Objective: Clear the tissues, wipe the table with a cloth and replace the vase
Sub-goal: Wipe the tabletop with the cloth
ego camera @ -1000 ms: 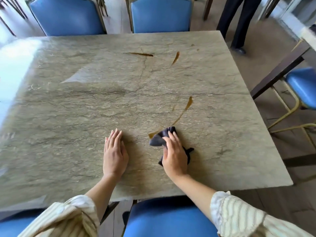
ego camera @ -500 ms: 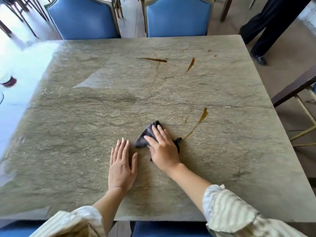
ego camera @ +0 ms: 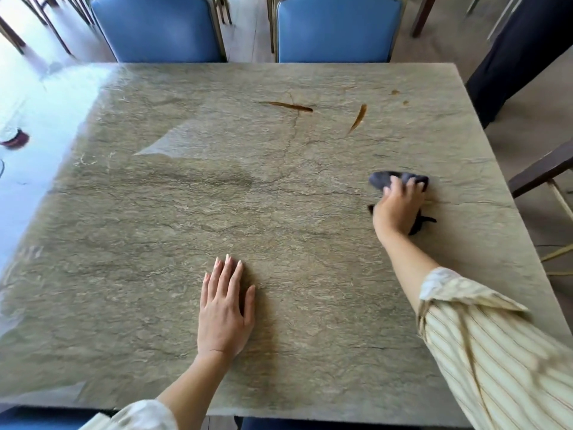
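My right hand (ego camera: 398, 209) grips a bunched dark grey cloth (ego camera: 383, 178) and presses it on the stone table (ego camera: 217, 197) at its right side. The cloth sticks out past my fingertips, and a tail of it shows under my wrist. My left hand (ego camera: 224, 311) lies flat and open on the table near the front middle. Two brown streaks (ego camera: 286, 106) (ego camera: 358, 117) and small brown spots (ego camera: 395, 92) mark the far part of the table. No tissues or vase are in view.
Two blue chairs (ego camera: 158, 26) (ego camera: 338, 26) stand at the far edge. A person's dark trouser leg (ego camera: 521, 57) is by the far right corner. A dark wooden table edge (ego camera: 542, 170) juts in at right. A small dark red round object (ego camera: 14, 139) sits on the bright surface at left.
My right hand swept the cloth right and away along the near brown streak, which no longer shows. My left hand stayed flat on the table.
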Tool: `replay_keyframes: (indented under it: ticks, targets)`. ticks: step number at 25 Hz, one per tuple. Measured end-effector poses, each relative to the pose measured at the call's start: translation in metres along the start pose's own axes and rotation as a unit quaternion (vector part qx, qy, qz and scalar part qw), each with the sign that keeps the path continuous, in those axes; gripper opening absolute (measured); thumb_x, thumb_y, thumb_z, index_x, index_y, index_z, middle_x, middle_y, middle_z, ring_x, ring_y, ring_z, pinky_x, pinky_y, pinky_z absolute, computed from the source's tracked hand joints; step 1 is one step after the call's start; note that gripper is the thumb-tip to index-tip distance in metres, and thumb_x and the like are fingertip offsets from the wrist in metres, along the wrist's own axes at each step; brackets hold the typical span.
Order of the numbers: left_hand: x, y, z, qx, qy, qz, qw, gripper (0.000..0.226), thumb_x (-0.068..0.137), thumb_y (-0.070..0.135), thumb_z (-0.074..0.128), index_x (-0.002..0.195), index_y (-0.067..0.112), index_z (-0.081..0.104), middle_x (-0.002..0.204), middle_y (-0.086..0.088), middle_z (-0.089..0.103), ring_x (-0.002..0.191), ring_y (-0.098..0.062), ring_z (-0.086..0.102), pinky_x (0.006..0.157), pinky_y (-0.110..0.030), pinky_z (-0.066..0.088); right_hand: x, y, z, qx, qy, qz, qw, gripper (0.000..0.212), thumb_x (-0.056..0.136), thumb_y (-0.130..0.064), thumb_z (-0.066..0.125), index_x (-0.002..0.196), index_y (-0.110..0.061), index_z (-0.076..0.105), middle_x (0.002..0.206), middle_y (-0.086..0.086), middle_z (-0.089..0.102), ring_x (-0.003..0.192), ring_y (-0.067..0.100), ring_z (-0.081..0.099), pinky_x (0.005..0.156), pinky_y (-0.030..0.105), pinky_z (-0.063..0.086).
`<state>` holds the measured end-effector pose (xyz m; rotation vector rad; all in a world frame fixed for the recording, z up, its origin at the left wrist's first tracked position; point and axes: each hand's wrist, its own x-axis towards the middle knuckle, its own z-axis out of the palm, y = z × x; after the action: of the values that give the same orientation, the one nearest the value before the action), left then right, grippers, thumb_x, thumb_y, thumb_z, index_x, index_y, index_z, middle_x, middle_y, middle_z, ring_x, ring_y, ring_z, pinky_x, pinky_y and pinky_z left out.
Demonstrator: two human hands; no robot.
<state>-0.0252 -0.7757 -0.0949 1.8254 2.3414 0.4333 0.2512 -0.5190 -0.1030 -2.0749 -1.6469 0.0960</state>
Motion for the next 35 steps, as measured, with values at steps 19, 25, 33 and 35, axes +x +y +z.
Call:
replay_keyframes:
  ticks: [19, 25, 33, 35]
  targets:
    - [0.001, 0.000, 0.002, -0.009, 0.022, -0.008, 1.000, 0.048, 0.096, 0.023, 0.032, 0.141, 0.010, 0.043, 0.152, -0.004, 0.036, 0.146, -0.016, 0.020, 0.119, -0.039, 0.016, -0.049, -0.045, 0.013, 0.015, -0.012, -0.047, 0.999, 0.037, 0.091, -0.025, 0.052, 0.121, -0.008, 0.063, 0.137, 0.030, 0.047, 0.131, 0.046, 0.038, 0.113, 0.053, 0.024]
    - [0.002, 0.000, 0.003, -0.009, 0.019, -0.005, 1.000, 0.048, 0.096, 0.022, 0.032, 0.141, 0.010, 0.043, 0.152, -0.004, 0.035, 0.146, -0.017, 0.020, 0.118, -0.041, 0.018, -0.047, -0.152, 0.055, 0.018, -0.092, -0.083, 0.992, 0.040, 0.092, -0.033, 0.049, 0.128, -0.020, 0.058, 0.144, 0.030, 0.038, 0.137, 0.046, 0.028, 0.115, 0.052, 0.016]
    - [0.001, -0.004, 0.002, -0.019, 0.018, -0.001, 1.000, 0.048, 0.096, 0.023, 0.033, 0.141, 0.011, 0.043, 0.153, -0.003, 0.034, 0.147, -0.014, 0.017, 0.119, -0.040, 0.018, -0.076, -0.193, 0.058, 0.075, -0.282, -0.532, 0.795, 0.039, 0.094, -0.039, 0.051, 0.132, -0.030, 0.055, 0.150, 0.012, 0.038, 0.142, 0.030, 0.027, 0.118, 0.041, 0.015]
    - [0.002, -0.004, 0.002, -0.022, 0.018, 0.000, 1.000, 0.048, 0.096, 0.023, 0.033, 0.141, 0.011, 0.043, 0.153, -0.003, 0.033, 0.147, -0.013, 0.017, 0.119, -0.040, 0.018, -0.062, -0.182, 0.058, 0.081, -0.263, -0.489, 0.827, 0.037, 0.093, -0.034, 0.053, 0.128, -0.025, 0.060, 0.147, 0.011, 0.043, 0.140, 0.031, 0.032, 0.117, 0.041, 0.017]
